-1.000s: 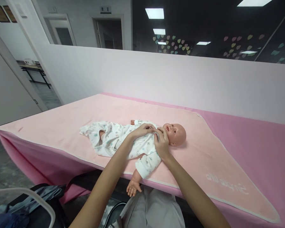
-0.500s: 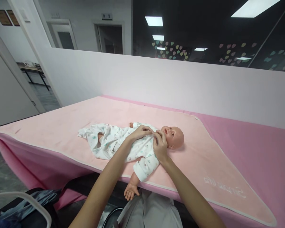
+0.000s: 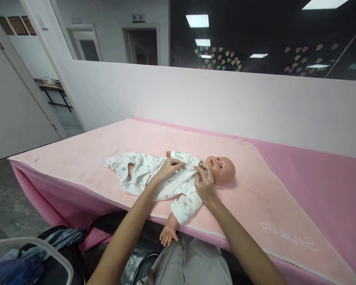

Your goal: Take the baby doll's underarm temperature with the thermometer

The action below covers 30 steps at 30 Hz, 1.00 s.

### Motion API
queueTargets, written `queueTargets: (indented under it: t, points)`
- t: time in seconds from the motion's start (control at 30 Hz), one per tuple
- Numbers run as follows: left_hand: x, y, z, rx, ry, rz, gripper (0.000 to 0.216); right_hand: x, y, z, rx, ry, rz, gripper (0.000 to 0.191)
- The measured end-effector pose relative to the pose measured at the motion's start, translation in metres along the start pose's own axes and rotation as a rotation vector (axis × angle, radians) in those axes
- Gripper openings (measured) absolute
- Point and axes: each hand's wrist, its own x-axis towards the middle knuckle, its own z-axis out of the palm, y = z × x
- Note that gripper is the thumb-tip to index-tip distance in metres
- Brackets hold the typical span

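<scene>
Grey trousers (image 3: 190, 261) under the near edge of the pink-covered surface (image 3: 320, 178). Baby doll (image 3: 224, 170) supine on the peach mat (image 3: 255, 202), one forearm over the edge. Right hand (image 3: 205, 184) pinches the printed sleepsuit (image 3: 179, 184) at the upper chest. Left hand (image 3: 169, 169) just beside, fingers curled over the chest; cannot tell whether it grips cloth. Behind: white wall (image 3: 225, 103), then heart decals (image 3: 222, 59) on dark glass (image 3: 264, 27).

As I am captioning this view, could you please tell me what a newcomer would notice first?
Probably the bald baby doll in white printed baby clothes, lying face-up on the pale pink mat, mid-picture. The person's left hand is over its torso, the right hand near its chin. Then come pastel heart shapes against the dark glass, upper right.
</scene>
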Motion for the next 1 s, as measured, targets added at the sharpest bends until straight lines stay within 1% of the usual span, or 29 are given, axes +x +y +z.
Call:
queueTargets:
  t: [0.07, 0.1, 0.13, 0.2, 0.33, 0.47, 0.6, 0.7, 0.8, 1.0]
  points:
    - [-0.006, 0.003, -0.011, -0.013, -0.166, -0.023, 0.028, 0.000, 0.001, 0.000, 0.013, 0.000, -0.006, 0.034]
    - [-0.008, 0.004, -0.015, -0.019, -0.223, -0.025, 0.027, 0.000, 0.002, 0.000, 0.015, -0.001, -0.010, 0.034]
    - [-0.010, 0.006, -0.018, -0.024, -0.261, -0.020, 0.027, 0.000, 0.002, 0.000, 0.012, -0.003, -0.011, 0.034]
    - [-0.011, 0.007, -0.021, -0.025, -0.296, -0.001, 0.027, 0.001, 0.003, 0.000, -0.001, -0.013, -0.004, 0.034]
    - [-0.009, 0.003, -0.018, -0.023, -0.282, 0.020, 0.028, 0.006, 0.000, -0.003, -0.035, -0.068, -0.020, 0.031]
    - [-0.008, -0.001, -0.015, -0.042, -0.233, 0.028, 0.028, 0.010, -0.007, -0.008, -0.060, -0.148, -0.100, 0.022]
    - [-0.009, 0.002, -0.015, -0.024, -0.254, 0.012, 0.031, 0.009, -0.015, -0.008, -0.064, -0.216, -0.180, 0.012]
    - [-0.009, 0.003, -0.015, -0.009, -0.281, 0.033, 0.033, 0.009, -0.018, -0.005, -0.078, -0.264, -0.163, 0.007]
    - [-0.008, 0.000, -0.015, -0.052, -0.304, 0.057, 0.033, 0.009, -0.018, -0.004, -0.094, -0.265, -0.129, 0.005]
    - [-0.009, -0.004, -0.015, -0.154, -0.283, 0.037, 0.034, 0.009, -0.018, -0.002, -0.072, -0.260, -0.096, 0.007]
